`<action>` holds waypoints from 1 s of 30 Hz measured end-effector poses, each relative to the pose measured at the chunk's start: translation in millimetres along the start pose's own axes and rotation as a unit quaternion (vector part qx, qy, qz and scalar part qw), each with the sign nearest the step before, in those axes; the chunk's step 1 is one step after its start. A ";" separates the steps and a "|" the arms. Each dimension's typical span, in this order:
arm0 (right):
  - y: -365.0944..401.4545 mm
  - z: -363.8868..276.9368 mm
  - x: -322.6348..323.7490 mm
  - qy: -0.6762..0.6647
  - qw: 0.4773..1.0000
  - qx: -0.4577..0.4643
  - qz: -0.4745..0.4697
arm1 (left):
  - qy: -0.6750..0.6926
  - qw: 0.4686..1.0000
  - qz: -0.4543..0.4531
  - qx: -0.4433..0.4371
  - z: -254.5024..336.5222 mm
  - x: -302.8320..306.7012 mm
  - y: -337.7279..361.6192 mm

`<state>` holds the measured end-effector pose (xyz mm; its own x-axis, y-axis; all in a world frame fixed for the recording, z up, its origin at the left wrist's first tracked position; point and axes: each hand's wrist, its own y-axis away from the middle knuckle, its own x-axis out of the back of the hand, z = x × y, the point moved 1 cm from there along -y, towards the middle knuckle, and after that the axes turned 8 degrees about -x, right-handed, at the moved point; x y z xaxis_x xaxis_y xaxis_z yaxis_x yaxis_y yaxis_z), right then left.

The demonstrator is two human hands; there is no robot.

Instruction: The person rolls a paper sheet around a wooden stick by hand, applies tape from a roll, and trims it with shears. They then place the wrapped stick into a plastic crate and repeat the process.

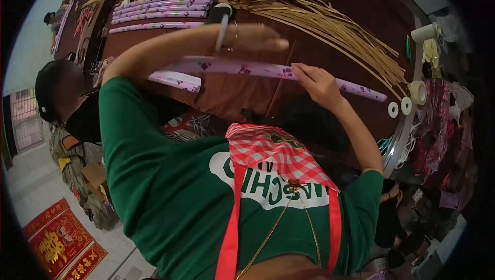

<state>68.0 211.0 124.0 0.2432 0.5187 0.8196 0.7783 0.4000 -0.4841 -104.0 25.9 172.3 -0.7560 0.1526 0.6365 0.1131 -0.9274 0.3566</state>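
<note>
A long lilac tube with a printed purple pattern (263,68) stretches across the table in front of me. My right hand (318,86) grips it right of its middle, fingers and thumb closed round it. My left hand (255,37), smeared by motion, is above the tube with fingers stretched out flat and nothing in them. Behind my left wrist is a round black-and-white object (221,12), partly hidden. A flat lilac printed piece with a white area (178,81) lies below the tube's left part.
Several finished-looking lilac tubes (162,9) lie at the back left. Long thin tan strips (330,27) spread over the dark table (301,48). White rings (406,106) and a tape roll (418,93) sit at the right edge. A person in a black cap (54,89) is at left.
</note>
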 end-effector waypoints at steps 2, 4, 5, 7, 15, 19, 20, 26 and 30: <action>-2.5 9.5 -2.7 -0.017 0.997 -0.071 0.035 | -0.101 0.986 0.128 0.027 61.1 71.9 35.4; -10.4 12.7 -2.7 -0.029 0.994 -0.073 0.073 | -0.111 0.978 0.172 -0.030 102.9 107.2 73.5; -15.3 12.5 0.2 -0.042 0.990 -0.112 0.075 | -0.089 0.973 0.189 -0.095 130.6 112.7 94.7; -18.5 16.7 -1.0 -0.066 0.979 -0.180 0.070 | 0.007 0.970 0.183 -0.157 143.5 94.8 117.9; -24.9 0.8 -7.0 -0.132 0.965 -0.212 0.080 | 0.463 0.661 0.569 -0.160 22.5 -89.4 -1.2; -18.6 -4.1 -5.6 -0.140 0.966 -0.208 0.071 | 0.486 0.631 0.551 -0.251 15.8 -87.4 -4.4; -17.9 -4.7 -5.5 -0.138 0.966 -0.203 0.083 | 0.485 0.631 0.552 -0.249 9.7 -86.9 -3.7; -13.6 -9.2 -5.2 -0.149 0.967 -0.193 0.077 | 0.488 0.658 0.473 -0.324 4.2 -79.7 6.8; -15.3 -9.2 6.0 -0.161 0.967 -0.188 0.056 | 0.482 0.685 0.448 -0.312 10.5 -80.3 13.5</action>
<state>62.8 201.0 139.2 0.1921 0.7756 0.6013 0.9281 0.0557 -0.3682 -35.0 4.7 133.2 -0.6719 -0.5912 -0.4461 0.7401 -0.5122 -0.4358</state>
